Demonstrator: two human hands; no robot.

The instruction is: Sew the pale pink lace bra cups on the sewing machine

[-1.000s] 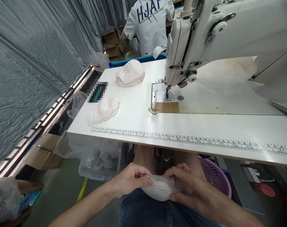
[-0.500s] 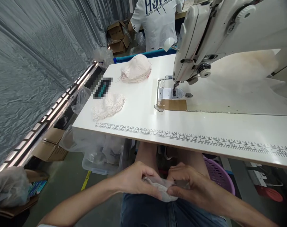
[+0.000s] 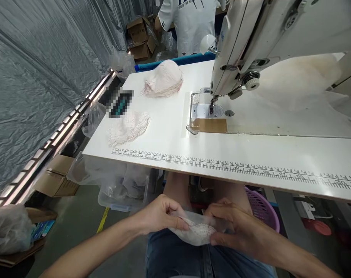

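Over my lap, below the table's front edge, both hands pinch one small white lace-covered cup piece (image 3: 196, 233). My left hand (image 3: 159, 214) grips its left edge with thumb and fingers closed. My right hand (image 3: 236, 227) holds the right side, fingers curled over it. On the white sewing table (image 3: 175, 143) lie a flat stack of white lace pieces (image 3: 128, 128) and, farther back, a mound of pink-white cups (image 3: 164, 79). The sewing machine (image 3: 262, 42) stands at the right, its needle over the metal plate (image 3: 206, 112).
A printed ruler runs along the table's front edge. A purple basket (image 3: 260, 206) sits under the table by my right knee, plastic bags and a clear bin (image 3: 117, 193) to the left. Grey plastic sheeting covers the left wall. A person in a white T-shirt (image 3: 193, 23) stands beyond the table near cardboard boxes.
My fingers have shifted along the cup piece, turning it slightly in my lap. The view has tipped a little; nothing on the table has moved.
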